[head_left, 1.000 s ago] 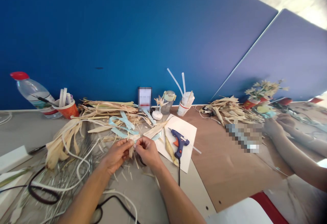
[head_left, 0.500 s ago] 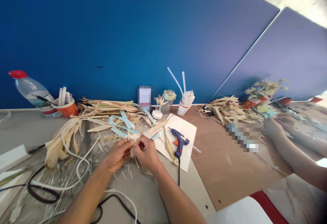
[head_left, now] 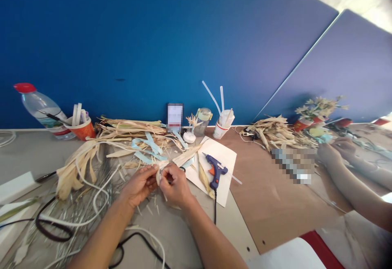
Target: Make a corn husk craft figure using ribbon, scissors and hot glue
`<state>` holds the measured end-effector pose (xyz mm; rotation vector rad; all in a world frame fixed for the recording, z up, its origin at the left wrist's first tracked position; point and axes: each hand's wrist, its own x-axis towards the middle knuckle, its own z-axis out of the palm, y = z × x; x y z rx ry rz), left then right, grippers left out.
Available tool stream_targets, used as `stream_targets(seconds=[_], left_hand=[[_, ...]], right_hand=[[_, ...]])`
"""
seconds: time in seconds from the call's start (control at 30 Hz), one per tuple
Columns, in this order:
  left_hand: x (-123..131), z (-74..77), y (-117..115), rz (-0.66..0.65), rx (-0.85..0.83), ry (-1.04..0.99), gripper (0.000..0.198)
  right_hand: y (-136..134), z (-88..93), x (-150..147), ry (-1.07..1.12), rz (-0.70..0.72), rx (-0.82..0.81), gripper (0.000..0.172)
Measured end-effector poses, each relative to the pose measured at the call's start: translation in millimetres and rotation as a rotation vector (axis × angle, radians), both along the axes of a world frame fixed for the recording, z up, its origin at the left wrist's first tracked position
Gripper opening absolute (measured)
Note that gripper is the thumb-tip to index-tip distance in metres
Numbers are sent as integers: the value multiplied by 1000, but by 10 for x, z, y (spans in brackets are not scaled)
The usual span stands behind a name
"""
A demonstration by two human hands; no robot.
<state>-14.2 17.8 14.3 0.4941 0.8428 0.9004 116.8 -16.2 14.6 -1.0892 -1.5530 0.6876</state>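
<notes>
My left hand (head_left: 143, 184) and my right hand (head_left: 174, 182) meet over the near part of the table. Between their fingertips they pinch a pale strip of dried corn husk (head_left: 158, 176), part of which hangs below the fingers. Light blue ribbon strips (head_left: 150, 143) and loose husk pieces lie just beyond my hands. To the right, a blue glue gun (head_left: 217, 171) rests on a white sheet (head_left: 225, 191), with a folded husk (head_left: 202, 175) beside it. A small dark loop peeks out by my right knuckles; what it belongs to is hidden.
Thin wires (head_left: 82, 203) and white and black cables spread at the left. Along the blue partition stand a bottle (head_left: 45, 109), an orange cup (head_left: 81, 129), a phone (head_left: 174, 115), a jar (head_left: 202, 122) and a cup with straws (head_left: 222, 128). Another person's hands (head_left: 333, 154) work at right.
My hands stay together, with small finger movements on the husk strip. The dark loop now shows beside my right hand. The view has shifted very slightly.
</notes>
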Motion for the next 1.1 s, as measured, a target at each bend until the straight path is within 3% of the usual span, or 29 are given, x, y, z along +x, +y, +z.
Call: stream_targets(seconds=[0.33,0.43,0.5,0.57,0.67,0.77,0.9,1.1], left_hand=[[-105,-107,133,179,9,-133,25],[-126,-100,144,239,57,-106,26],[-110,-81,125,207,120,-52,28],[-74,-65,94,156,166,33,29],[-13,-66,50,106,199,185,31],[25,-80,23,55,234,282,32],[41,-67,1,-20,224,249,36],[45,1,-21,-73,246,196,32]], right_hand=[[-24,30,54,335,133,-208,7],[14,46,109,423,19,-216,5],[48,44,133,377,-137,-173,8],[76,24,134,336,-205,-214,18],[99,-35,92,361,-143,-353,20],[112,-109,32,352,-96,-368,13],[131,-169,-3,452,-10,-524,15],[121,-100,25,623,-53,-619,15]])
